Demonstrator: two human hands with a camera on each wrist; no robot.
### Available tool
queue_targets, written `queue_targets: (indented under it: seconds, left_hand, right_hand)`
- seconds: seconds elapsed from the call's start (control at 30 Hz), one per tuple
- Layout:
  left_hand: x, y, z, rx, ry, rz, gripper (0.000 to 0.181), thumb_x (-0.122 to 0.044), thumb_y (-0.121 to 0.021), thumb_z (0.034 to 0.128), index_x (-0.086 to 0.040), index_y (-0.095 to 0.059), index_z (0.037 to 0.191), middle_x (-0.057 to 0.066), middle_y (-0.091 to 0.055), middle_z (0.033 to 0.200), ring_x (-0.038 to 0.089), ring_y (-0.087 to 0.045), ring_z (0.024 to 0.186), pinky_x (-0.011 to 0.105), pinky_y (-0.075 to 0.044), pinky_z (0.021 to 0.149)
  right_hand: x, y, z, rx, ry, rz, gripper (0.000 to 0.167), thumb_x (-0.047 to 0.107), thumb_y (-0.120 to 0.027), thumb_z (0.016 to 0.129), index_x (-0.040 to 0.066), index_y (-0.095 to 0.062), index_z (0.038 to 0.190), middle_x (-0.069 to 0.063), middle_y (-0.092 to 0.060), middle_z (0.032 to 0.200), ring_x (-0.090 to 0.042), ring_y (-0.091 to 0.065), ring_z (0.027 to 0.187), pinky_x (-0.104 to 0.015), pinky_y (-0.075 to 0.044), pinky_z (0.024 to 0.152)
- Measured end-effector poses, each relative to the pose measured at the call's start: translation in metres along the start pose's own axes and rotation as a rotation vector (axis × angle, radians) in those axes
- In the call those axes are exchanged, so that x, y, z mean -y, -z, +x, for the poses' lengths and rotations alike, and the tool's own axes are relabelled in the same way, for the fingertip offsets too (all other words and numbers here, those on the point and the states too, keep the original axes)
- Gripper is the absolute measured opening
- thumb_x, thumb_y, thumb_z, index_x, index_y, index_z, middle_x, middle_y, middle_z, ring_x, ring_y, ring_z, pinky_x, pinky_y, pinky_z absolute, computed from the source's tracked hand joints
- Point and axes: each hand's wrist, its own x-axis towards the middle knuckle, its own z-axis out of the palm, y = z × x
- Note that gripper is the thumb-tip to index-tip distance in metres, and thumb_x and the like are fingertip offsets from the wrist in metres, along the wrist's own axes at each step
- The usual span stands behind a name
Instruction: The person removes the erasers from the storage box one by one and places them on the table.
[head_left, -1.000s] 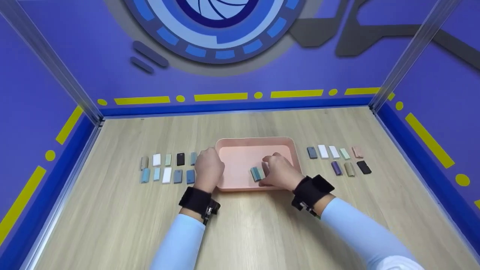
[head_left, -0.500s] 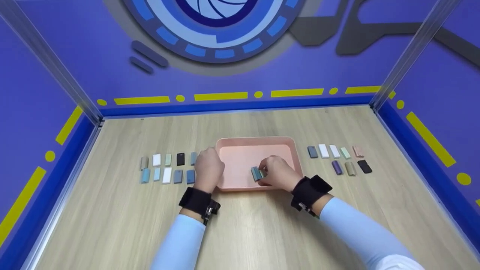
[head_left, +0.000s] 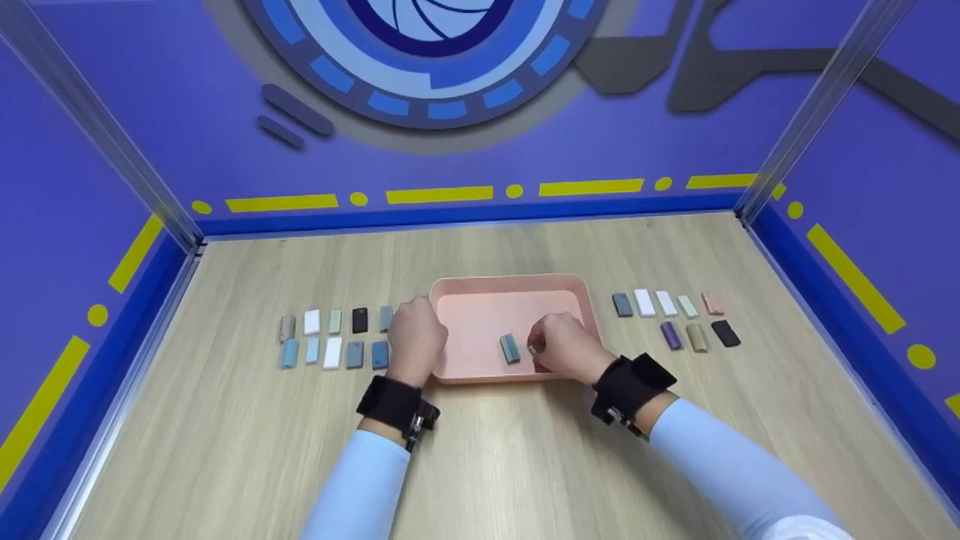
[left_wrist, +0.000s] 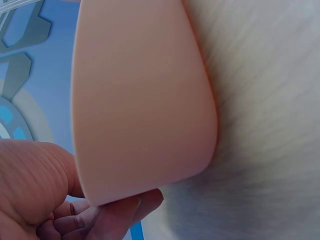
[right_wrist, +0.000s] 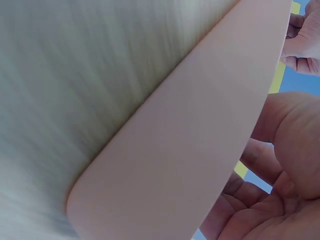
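Observation:
A pink tray (head_left: 480,300) sits at the middle of the table. My left hand (head_left: 417,337) grips its left wall; in the left wrist view the thumb lies on one side of the rim and fingers on the other. Inside the tray stands a small blue-teal block (head_left: 510,348) with stripes along it. Just right of that block, my right hand (head_left: 566,346) is over the tray with curled fingers, pinching a small pale block (head_left: 532,349), mostly hidden. In the right wrist view the tray wall hides the fingertips of the right hand (right_wrist: 285,170).
Left of the tray lie two rows of small blocks (head_left: 332,352) in white, black, blue, green and tan. On the right, more blocks (head_left: 673,335) lie in two rows. Purple-blue panels (head_left: 480,165) wall in the wooden table (head_left: 480,450).
My right hand has drawn slightly right, away from the blue-teal block, with the pale piece at its fingertips. The left hand stays on the tray wall.

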Motion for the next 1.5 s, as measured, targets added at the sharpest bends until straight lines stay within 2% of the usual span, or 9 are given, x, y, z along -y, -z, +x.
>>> queue_targets:
  seconds: [0.37, 0.6, 0.8, 0.97, 1.1, 1.17, 1.23, 1.33, 1.5]
  left_hand:
    - [0.001, -0.001, -0.001, -0.021, -0.019, -0.011, 0.014, -0.004, -0.061, 0.0765, -0.002, -0.067, 0.089, 0.015, -0.069, 0.081, 0.03, -0.068, 0.076, 0.042, -0.052, 0.06]
    - [0.002, 0.0, 0.0, -0.007, -0.018, -0.019, 0.015, -0.004, -0.06, 0.0774, -0.002, -0.067, 0.091, 0.014, -0.069, 0.081, 0.027, -0.068, 0.075, 0.041, -0.052, 0.059]
    - [0.002, 0.0, -0.001, -0.004, -0.011, -0.024, 0.015, -0.003, -0.058, 0.0782, -0.004, -0.067, 0.09, 0.013, -0.069, 0.08, 0.025, -0.067, 0.074, 0.039, -0.051, 0.058]
    - [0.002, -0.001, 0.0, 0.008, -0.007, -0.027, 0.017, -0.002, -0.058, 0.0788, -0.003, -0.067, 0.093, 0.013, -0.068, 0.081, 0.024, -0.067, 0.074, 0.039, -0.051, 0.059]
    - [0.002, 0.0, 0.0, 0.015, -0.006, -0.035, 0.017, -0.002, -0.058, 0.0792, -0.003, -0.067, 0.094, 0.013, -0.068, 0.082, 0.023, -0.066, 0.073, 0.038, -0.051, 0.06]
    - [0.002, 0.0, 0.0, 0.012, -0.002, -0.039, 0.017, -0.002, -0.058, 0.0792, -0.003, -0.067, 0.093, 0.012, -0.068, 0.081, 0.022, -0.065, 0.072, 0.038, -0.05, 0.059]
    - [0.002, 0.001, 0.0, 0.01, 0.002, -0.047, 0.016, -0.002, -0.058, 0.0793, -0.003, -0.067, 0.092, 0.012, -0.068, 0.08, 0.022, -0.065, 0.071, 0.037, -0.05, 0.059]
    - [0.002, 0.001, 0.0, 0.01, 0.006, -0.057, 0.016, -0.002, -0.057, 0.0791, -0.003, -0.067, 0.092, 0.012, -0.068, 0.08, 0.021, -0.065, 0.071, 0.038, -0.05, 0.059]
    - [0.003, 0.0, -0.001, 0.008, 0.002, -0.065, 0.019, -0.001, -0.058, 0.0783, -0.003, -0.067, 0.094, 0.013, -0.068, 0.082, 0.023, -0.066, 0.073, 0.038, -0.051, 0.06]
  right_hand:
    - [-0.021, 0.028, -0.013, -0.21, 0.019, 0.171, 0.025, 0.007, -0.07, 0.076, 0.003, -0.07, 0.101, -0.006, -0.069, 0.091, -0.015, -0.065, 0.081, -0.032, -0.054, 0.072]
    - [-0.043, 0.063, -0.026, -0.499, 0.051, 0.288, 0.024, 0.008, -0.073, 0.077, 0.005, -0.07, 0.1, -0.009, -0.07, 0.093, -0.019, -0.067, 0.081, -0.028, -0.055, 0.069]
    - [-0.068, 0.08, -0.035, -0.689, -0.024, 0.303, 0.026, 0.014, -0.074, 0.078, 0.011, -0.07, 0.104, -0.006, -0.071, 0.096, -0.017, -0.068, 0.084, -0.015, -0.051, 0.062]
    - [-0.095, 0.072, -0.041, -0.658, -0.127, 0.239, 0.028, 0.015, -0.073, 0.079, 0.009, -0.069, 0.106, -0.009, -0.07, 0.098, -0.02, -0.066, 0.087, -0.03, -0.051, 0.073]
    - [-0.117, 0.064, -0.044, -0.59, -0.186, 0.19, 0.029, 0.008, -0.073, 0.076, 0.0, -0.068, 0.103, -0.017, -0.07, 0.093, -0.029, -0.066, 0.084, -0.049, -0.027, 0.102]
    - [-0.126, 0.06, -0.045, -0.564, -0.213, 0.158, 0.029, 0.006, -0.073, 0.074, -0.003, -0.068, 0.101, -0.019, -0.07, 0.09, -0.032, -0.067, 0.081, -0.051, -0.026, 0.101]
    - [-0.132, 0.057, -0.047, -0.536, -0.232, 0.123, 0.029, 0.006, -0.073, 0.073, -0.005, -0.068, 0.1, -0.02, -0.07, 0.088, -0.032, -0.066, 0.082, -0.048, -0.034, 0.098]
    - [-0.138, 0.053, -0.048, -0.504, -0.254, 0.091, 0.028, 0.006, -0.072, 0.073, -0.006, -0.068, 0.098, -0.02, -0.069, 0.088, -0.032, -0.065, 0.083, -0.046, -0.048, 0.078]
    - [-0.141, 0.047, -0.048, -0.493, -0.254, 0.071, 0.021, 0.005, -0.07, 0.072, -0.005, -0.069, 0.09, -0.017, -0.067, 0.082, -0.028, -0.061, 0.077, -0.042, -0.048, 0.071]
